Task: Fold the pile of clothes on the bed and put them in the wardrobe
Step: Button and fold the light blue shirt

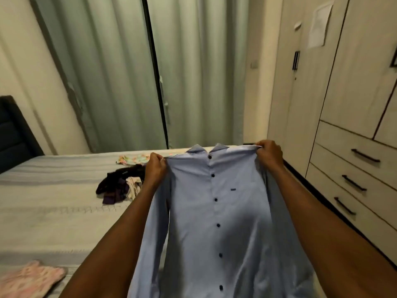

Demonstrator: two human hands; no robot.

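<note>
Two hands hold up one shirt

Left hand [155, 168] and right hand [269, 155] each pinch a shoulder of the blue shirt [217, 222], which hangs buttoned above the bed [53, 211]. Beside it lies a dark pile [120, 182]. Wardrobe [354, 104] stands close on the right.

1. This is a bedroom in a home.
2. A bed [53, 201] with a pale striped cover fills the left and middle of the view, and a dark padded headboard [12, 134] stands at its left end.
3. Long grey-green curtains [120, 72] hang behind the bed from top to bottom.
4. A light wooden wardrobe [352, 82] stands on the right, with tall doors and drawers with dark handles.
5. Small loose clothes [120, 186] lie on the bed.
</note>
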